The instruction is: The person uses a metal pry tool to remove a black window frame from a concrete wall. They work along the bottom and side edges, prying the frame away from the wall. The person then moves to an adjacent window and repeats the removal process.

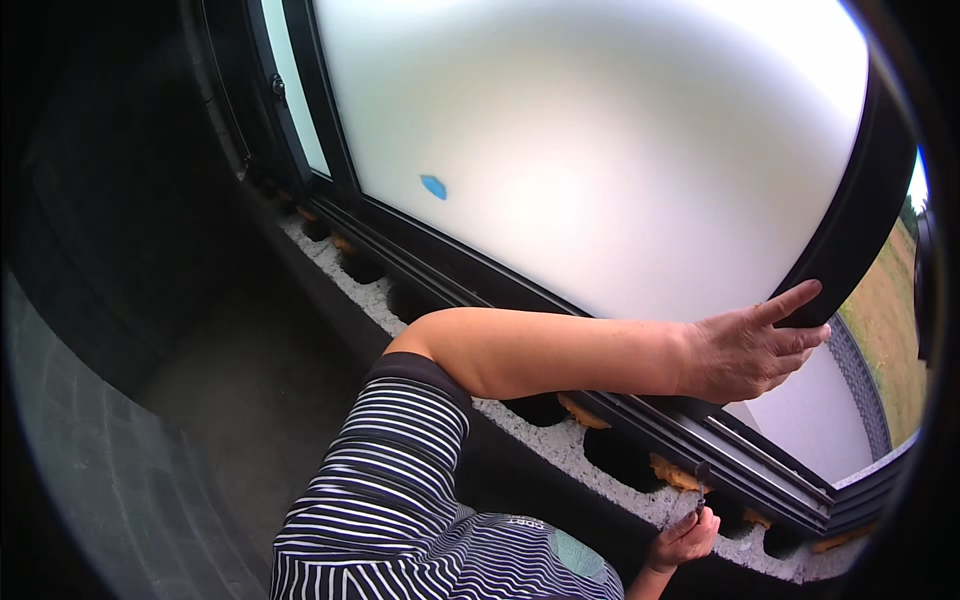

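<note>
My left arm reaches across to the right, and my left hand point(745, 350) grips the upright edge of a black-framed window sash point(845, 225). Its thumb points up along the frame and its fingers bend around the edge. The sash holds a large frosted pane point(600, 150) with a blue mark point(433, 187) on it. Lower down, my right hand point(685, 540) is closed on a thin dark tool point(701, 500), held upright beside the lower window track point(740, 455). What kind of tool it is I cannot make out.
Below the track runs a rough hollow-block ledge point(545, 440) with open cavities and lumps of orange foam point(676, 472). A narrower window part with a handle point(278, 88) stands at the far left. Through the gap at right, a pale outdoor surface point(815, 420) and grass point(880, 310) show.
</note>
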Demonstrator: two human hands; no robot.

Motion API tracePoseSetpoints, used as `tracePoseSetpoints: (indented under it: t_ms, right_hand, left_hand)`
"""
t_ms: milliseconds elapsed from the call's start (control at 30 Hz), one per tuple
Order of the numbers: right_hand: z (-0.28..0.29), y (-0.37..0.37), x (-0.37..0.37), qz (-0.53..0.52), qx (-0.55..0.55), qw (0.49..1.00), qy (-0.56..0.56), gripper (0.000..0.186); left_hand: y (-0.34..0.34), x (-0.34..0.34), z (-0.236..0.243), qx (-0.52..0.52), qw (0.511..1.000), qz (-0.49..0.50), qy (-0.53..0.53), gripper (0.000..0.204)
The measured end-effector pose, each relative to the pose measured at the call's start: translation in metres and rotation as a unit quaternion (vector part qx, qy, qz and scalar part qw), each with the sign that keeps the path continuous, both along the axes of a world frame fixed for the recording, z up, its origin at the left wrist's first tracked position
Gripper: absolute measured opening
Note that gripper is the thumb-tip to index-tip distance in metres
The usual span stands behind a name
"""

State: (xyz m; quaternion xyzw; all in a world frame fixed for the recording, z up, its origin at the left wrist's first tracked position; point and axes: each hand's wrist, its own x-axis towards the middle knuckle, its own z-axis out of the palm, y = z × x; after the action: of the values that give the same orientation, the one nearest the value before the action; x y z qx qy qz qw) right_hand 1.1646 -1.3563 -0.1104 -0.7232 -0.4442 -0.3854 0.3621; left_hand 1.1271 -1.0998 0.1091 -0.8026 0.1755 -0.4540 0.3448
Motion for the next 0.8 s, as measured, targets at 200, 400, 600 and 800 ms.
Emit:
tracePoseSetpoints:
  t_ms: [200,400,600,800]
  right_hand:
    - [-0.014,-0.006,0.007,0.001,-0.019,1.0,0.001,0.021]
    - [0.012,0.001,-0.001,-0.108,-0.008,0.985,-0.131,0.023]
    - [0.0,-0.001,0.001,-0.112,-0.016,0.99,-0.087,0.019]
    - [0.011,0.005,-0.008,-0.096,0.029,0.988,-0.113,0.02]
  left_hand:
    - [0.013,-0.002,-0.004,0.029,0.999,-0.013,0.005,0.017]
    - [0.022,0.008,-0.005,0.069,0.997,-0.018,-0.001,0.024]
    - [0.026,0.002,-0.004,0.063,0.998,-0.009,0.005,0.015]
    - [0.031,-0.012,0.001,0.063,0.996,0.016,0.062,0.024]
